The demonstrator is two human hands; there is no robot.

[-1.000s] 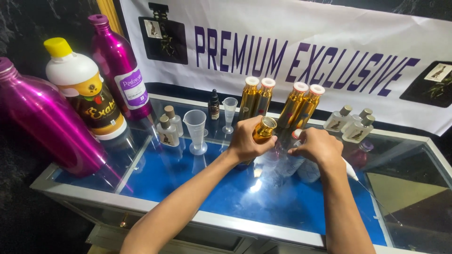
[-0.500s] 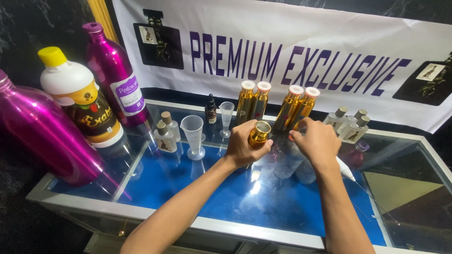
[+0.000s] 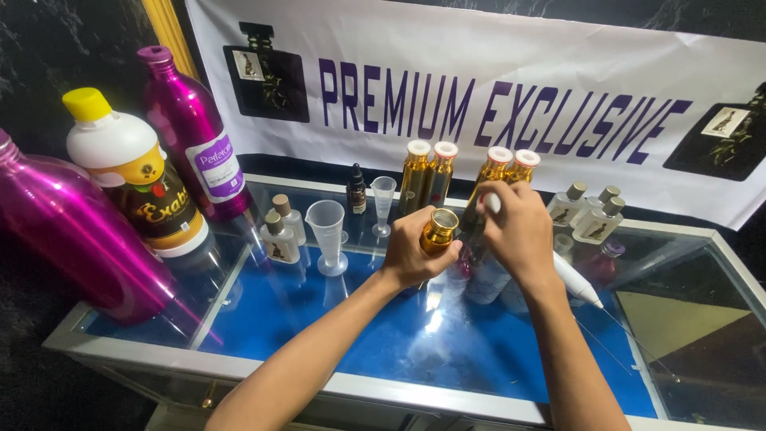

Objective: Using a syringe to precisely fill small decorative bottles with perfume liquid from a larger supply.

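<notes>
Left hand [image 3: 411, 257]: grip clamped round open gold bottle [image 3: 440, 230], held upright above glass surface [image 3: 319, 319] | Right hand [image 3: 519, 231]: grip closed on white cap [image 3: 493, 202], just right of bottle mouth | Behind: four capped gold bottles [image 3: 467, 172] | Left: clear measuring cup [image 3: 327, 231], pink metal bottles [image 3: 195, 136].

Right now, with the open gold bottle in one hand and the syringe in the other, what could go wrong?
1. The left hand holds the uncapped gold bottle above the glass counter; tilting it might spill.
2. The right hand grips a syringe close to four capped gold bottles; a swing could topple them.
</notes>
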